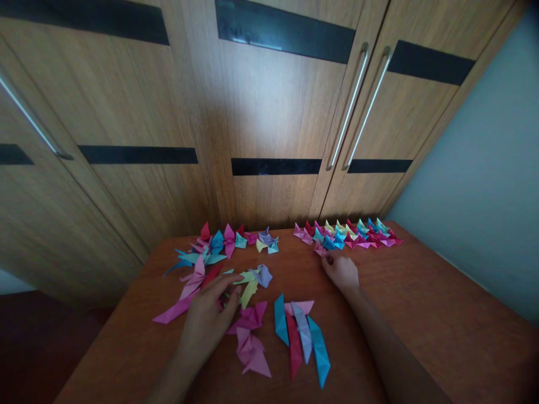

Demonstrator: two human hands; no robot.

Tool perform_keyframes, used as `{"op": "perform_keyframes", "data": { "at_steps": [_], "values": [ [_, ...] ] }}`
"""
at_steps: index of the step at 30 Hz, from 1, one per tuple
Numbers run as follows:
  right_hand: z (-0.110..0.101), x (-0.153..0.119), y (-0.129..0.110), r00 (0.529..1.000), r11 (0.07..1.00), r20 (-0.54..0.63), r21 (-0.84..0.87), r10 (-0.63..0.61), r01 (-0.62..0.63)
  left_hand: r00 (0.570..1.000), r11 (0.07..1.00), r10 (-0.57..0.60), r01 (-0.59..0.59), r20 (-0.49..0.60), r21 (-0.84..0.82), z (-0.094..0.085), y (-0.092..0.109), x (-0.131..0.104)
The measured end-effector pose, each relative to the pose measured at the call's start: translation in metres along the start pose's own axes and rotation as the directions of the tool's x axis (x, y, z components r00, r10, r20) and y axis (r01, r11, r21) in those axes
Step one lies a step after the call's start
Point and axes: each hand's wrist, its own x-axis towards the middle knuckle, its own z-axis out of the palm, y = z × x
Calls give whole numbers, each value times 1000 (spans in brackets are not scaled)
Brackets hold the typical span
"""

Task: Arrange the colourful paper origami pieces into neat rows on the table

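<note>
On the brown table (415, 303), my right hand (342, 273) has its fingers closed on a small pink paper piece (320, 248) at the near left corner of rows of small folded papers (357, 238). My left hand (210, 308) has thumb and forefinger apart and hovers over or touches a group of folded papers; the fingers partly cover them. Just right of its fingertips are a yellow-green folded paper (249, 292) and a lavender one (263, 276). Two pink folded pieces (251, 352) lie nearer to me.
Several folded strips, blue (320, 350), red (295, 345) and lavender (303, 331), lie at the front middle. More colourful folded papers (229, 240) line the back left. A wooden cabinet (278, 106) stands behind the table, with a wall (484, 196) at the right.
</note>
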Motion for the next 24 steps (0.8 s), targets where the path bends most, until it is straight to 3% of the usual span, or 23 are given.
{"op": "perform_keyframes", "data": {
  "at_steps": [8,24],
  "values": [
    [-3,3,-11,996,998,84,-60,36,-31,999,999,3,-1,50,-32,0,2,0],
    [-3,7,-15,998,997,66,-77,-3,8,997,998,-1,5,71,-59,1,1,-1]
  ]
}}
